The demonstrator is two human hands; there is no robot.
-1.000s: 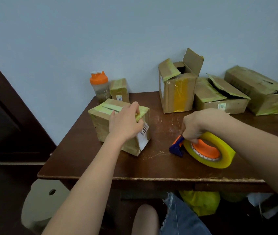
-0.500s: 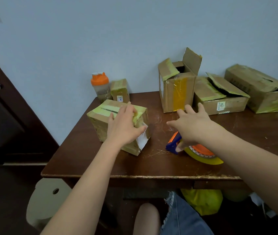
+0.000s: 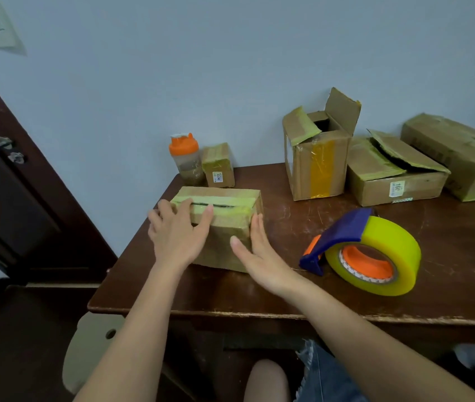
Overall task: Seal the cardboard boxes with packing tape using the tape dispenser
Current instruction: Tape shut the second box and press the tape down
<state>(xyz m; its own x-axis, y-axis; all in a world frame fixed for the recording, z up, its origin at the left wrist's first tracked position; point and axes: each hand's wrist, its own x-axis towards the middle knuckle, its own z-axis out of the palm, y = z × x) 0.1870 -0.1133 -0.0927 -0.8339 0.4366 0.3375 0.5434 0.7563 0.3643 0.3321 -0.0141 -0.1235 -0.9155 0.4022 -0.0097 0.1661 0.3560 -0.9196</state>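
Both hands, left hand (image 3: 178,236) and right hand (image 3: 259,256), lie with straight fingers against the cardboard box (image 3: 227,227), gripping nothing; it seems light, best held by its stiff sides.

Near box (image 3: 224,227) sits at the table's (image 3: 448,285) left front, tape dispenser (image 3: 366,253) to its right. Three boxes (image 3: 317,161) line the back right; bottle (image 3: 185,159) and small box (image 3: 219,166) stand back left.

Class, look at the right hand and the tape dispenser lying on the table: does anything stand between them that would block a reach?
Nothing visible does. The right hand rests flat against the side of the small box, and only bare table lies between it and the tape dispenser to its right. The other boxes stand farther back by the wall.
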